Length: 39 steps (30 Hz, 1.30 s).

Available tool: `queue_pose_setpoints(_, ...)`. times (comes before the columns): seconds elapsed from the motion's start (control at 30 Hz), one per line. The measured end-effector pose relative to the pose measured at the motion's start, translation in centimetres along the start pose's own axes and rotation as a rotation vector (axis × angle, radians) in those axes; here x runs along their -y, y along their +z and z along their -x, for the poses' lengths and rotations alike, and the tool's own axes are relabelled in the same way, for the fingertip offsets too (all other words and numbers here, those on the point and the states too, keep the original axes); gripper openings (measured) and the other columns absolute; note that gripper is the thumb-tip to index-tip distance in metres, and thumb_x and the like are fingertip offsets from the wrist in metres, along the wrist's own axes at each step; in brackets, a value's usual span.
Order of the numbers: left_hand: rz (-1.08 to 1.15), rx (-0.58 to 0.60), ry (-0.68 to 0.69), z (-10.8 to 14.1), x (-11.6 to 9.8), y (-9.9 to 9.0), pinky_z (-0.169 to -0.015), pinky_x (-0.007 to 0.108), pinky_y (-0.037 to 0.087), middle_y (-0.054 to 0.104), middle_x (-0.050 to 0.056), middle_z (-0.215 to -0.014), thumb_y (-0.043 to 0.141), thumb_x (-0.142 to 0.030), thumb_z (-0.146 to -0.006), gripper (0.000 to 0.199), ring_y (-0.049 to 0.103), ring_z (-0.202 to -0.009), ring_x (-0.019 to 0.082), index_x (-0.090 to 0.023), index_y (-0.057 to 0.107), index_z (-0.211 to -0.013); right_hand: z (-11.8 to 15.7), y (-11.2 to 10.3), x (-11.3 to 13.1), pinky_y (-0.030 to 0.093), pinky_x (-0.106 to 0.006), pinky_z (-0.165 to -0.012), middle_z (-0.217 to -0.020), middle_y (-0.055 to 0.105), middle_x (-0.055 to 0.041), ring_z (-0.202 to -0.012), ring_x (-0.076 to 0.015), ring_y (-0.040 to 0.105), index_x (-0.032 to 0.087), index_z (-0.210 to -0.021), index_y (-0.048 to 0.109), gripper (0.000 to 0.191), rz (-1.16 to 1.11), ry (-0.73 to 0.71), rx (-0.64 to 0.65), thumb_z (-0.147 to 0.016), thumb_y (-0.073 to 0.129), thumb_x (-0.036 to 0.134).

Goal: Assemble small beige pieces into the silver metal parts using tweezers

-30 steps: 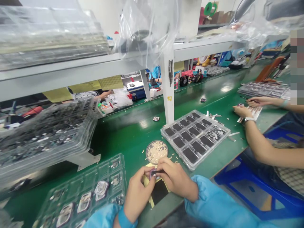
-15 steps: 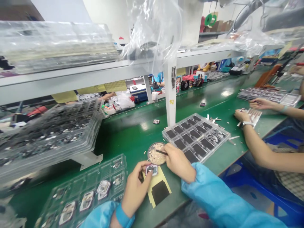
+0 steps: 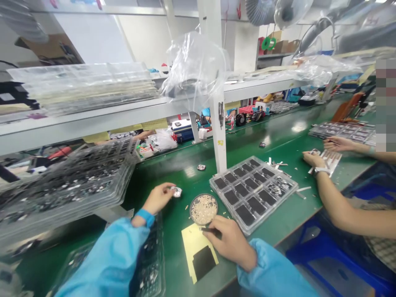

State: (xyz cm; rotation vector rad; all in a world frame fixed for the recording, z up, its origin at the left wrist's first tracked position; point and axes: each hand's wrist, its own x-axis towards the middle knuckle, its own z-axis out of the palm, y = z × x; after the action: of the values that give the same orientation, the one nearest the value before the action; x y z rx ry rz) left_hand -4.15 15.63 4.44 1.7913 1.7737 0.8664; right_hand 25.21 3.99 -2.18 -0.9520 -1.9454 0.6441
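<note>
My left hand (image 3: 159, 199) reaches out over the green bench, its fingers pinching a small whitish watch-like case (image 3: 176, 191) near the tips. My right hand (image 3: 228, 239) is closed round dark tweezers (image 3: 213, 231), which point left above the top edge of a yellow sheet (image 3: 189, 241). A small pale bit seems to be at their tip, too small to name. Just beyond them sits a round dish (image 3: 203, 209) filled with tiny beige pieces. A black rectangle (image 3: 204, 263) lies on the yellow sheet. My left sleeve partly covers a clear tray (image 3: 159, 264) of parts.
A compartment tray (image 3: 252, 192) with black squares stands right of the dish. Stacked trays of parts (image 3: 68, 181) rise at left. A white post (image 3: 218, 140) carries the shelf. Another case (image 3: 201, 167) lies farther back. A co-worker's hands (image 3: 315, 159) work at right.
My left hand has moved away and left with the case, off the yellow sheet. My right hand has drawn the tweezers back from the dish towards the sheet. The camera view has tilted up.
</note>
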Motion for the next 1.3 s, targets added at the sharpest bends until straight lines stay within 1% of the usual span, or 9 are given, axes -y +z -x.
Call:
queue_pose_setpoints(0.07,0.056,-0.08,-0.051,-2.9,1.0,-0.3,-0.07,0.038,0.054,0.072,0.009,-0.078,0.074,-0.051,-0.069,0.052,0.067,-0.069,0.025,-0.014,0.071,-0.106,-0.2,0.0,-0.2,0.039,-0.026,-0.066,-0.079,0.063,-0.0002,-0.073,-0.0145,0.059,0.019,-0.078,0.058,0.013,0.008,0.029,-0.024,-0.089,0.066,0.021)
queue_pose_setpoints(0.13,0.084,-0.164,-0.073,-3.9,1.9,0.2,-0.078,0.043,0.055,0.072,0.011,-0.083,0.075,-0.055,-0.065,0.061,0.069,-0.077,0.027,-0.014,0.068,-0.109,-0.3,0.0,-0.5,0.038,-0.025,-0.065,-0.078,0.063,0.0002,-0.072,-0.0139,0.058,0.019,-0.076,0.058,0.015,0.015,0.046,-0.025,-0.088,0.067,0.022)
queue_pose_setpoints(0.23,0.073,-0.173,-0.018,-2.2,2.7,2.3,-0.091,0.045,0.053,0.072,0.012,-0.095,0.066,-0.059,-0.073,0.058,0.069,-0.094,0.028,-0.015,0.068,-0.111,-0.3,0.0,-1.0,0.038,-0.024,-0.064,-0.075,0.063,0.0011,-0.07,-0.0132,0.059,0.019,-0.074,0.058,0.019,0.012,0.072,-0.004,-0.087,0.069,0.026)
queue_pose_setpoints(0.37,-0.045,-0.001,0.147,1.7,2.9,5.2,-0.093,0.046,0.052,0.074,0.01,-0.101,0.06,-0.051,-0.083,0.041,0.068,-0.098,0.029,-0.02,0.072,-0.106,-0.2,0.1,-1.2,0.037,-0.024,-0.062,-0.071,0.064,0.0014,-0.068,-0.0134,0.06,0.019,-0.07,0.059,0.023,0.021,0.079,0.053,-0.084,0.073,0.03)
queue_pose_setpoints(0.47,-0.13,0.057,0.263,2.7,2.9,6.3,-0.101,0.05,0.045,0.072,0.008,-0.106,0.064,-0.046,-0.082,0.03,0.063,-0.106,0.031,-0.025,0.076,-0.1,-0.2,0.1,-1.2,0.038,-0.023,-0.062,-0.071,0.066,0.0008,-0.067,-0.0135,0.061,0.019,-0.07,0.061,0.023,0.025,0.079,0.057,-0.082,0.075,0.033)
queue_pose_setpoints(0.63,-0.171,0.067,0.341,2.1,3.2,6.5,-0.098,0.049,0.045,0.071,0.006,-0.104,0.061,-0.043,-0.087,0.025,0.061,-0.105,0.03,-0.027,0.076,-0.099,-0.2,-0.3,-0.8,0.043,-0.022,-0.068,-0.081,0.071,0.0023,-0.075,-0.0132,0.066,0.023,-0.085,0.068,0.012,-0.013,0.138,0.039,-0.082,0.075,0.033)
queue_pose_setpoints(0.77,-0.199,0.071,0.357,2.0,3.6,6.4,-0.098,0.048,0.045,0.07,0.006,-0.105,0.06,-0.044,-0.088,0.026,0.061,-0.106,0.03,-0.028,0.076,-0.101,-0.2,-0.7,-0.4,0.046,-0.021,-0.07,-0.088,0.072,0.0037,-0.079,-0.0132,0.068,0.027,-0.103,0.067,0.024,-0.055,0.187,0.05,-0.081,0.076,0.029)
queue_pose_setpoints(1.07,-0.28,0.075,0.364,1.4,4.7,6.5,-0.101,0.05,0.046,0.07,0.008,-0.11,0.057,-0.053,-0.087,0.035,0.06,-0.11,0.033,-0.027,0.076,-0.101,0.5,0.1,-0.4,0.043,-0.028,-0.087,-0.103,0.067,-0.0014,-0.098,-0.0175,0.061,0.024,-0.105,0.061,0.015,0.187,0.044,-0.074,-0.091,0.062,0.021)
queue_pose_setpoints(1.3,-0.263,0.036,0.388,0.4,5.7,6.9,-0.1,0.052,0.048,0.073,0.007,-0.109,0.058,-0.056,-0.082,0.035,0.062,-0.11,0.035,-0.032,0.077,-0.099,0.7,0.7,-1.3,0.04,-0.032,-0.088,-0.102,0.063,-0.0012,-0.098,-0.0188,0.056,0.027,-0.106,0.062,0.017,0.334,-0.021,-0.029,-0.089,0.063,0.026)
